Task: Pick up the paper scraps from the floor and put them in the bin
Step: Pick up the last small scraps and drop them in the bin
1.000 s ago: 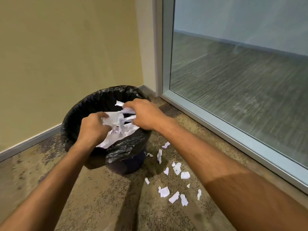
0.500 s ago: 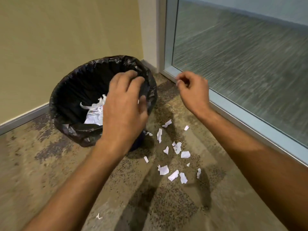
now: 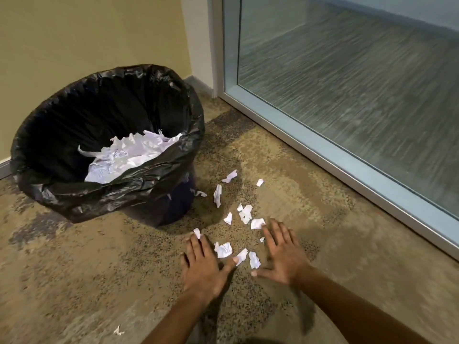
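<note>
Several white paper scraps [image 3: 244, 213] lie scattered on the carpet to the right of the bin [image 3: 62, 192], a round bin lined with a black bag and holding a heap of crumpled white paper [image 3: 129, 157]. My left hand [image 3: 202, 266] lies flat over the carpet with fingers spread, its thumb touching a scrap [image 3: 241, 256] and a fingertip at another small scrap [image 3: 197, 232]. My right hand [image 3: 283, 254] is spread flat on the other side of the pile, its fingertips by a scrap [image 3: 257, 223]. More scraps [image 3: 223, 249] lie between the two hands. Neither hand holds anything.
A yellow wall [image 3: 87, 33] stands behind the bin. A frosted glass panel in a metal frame [image 3: 335, 170] runs along the right. One stray scrap [image 3: 118, 331] lies on the carpet near the bottom left of my arms.
Both hands let go of paper over the bin, left it, and came down to the carpet. They now lie spread on either side of the scrap pile.
</note>
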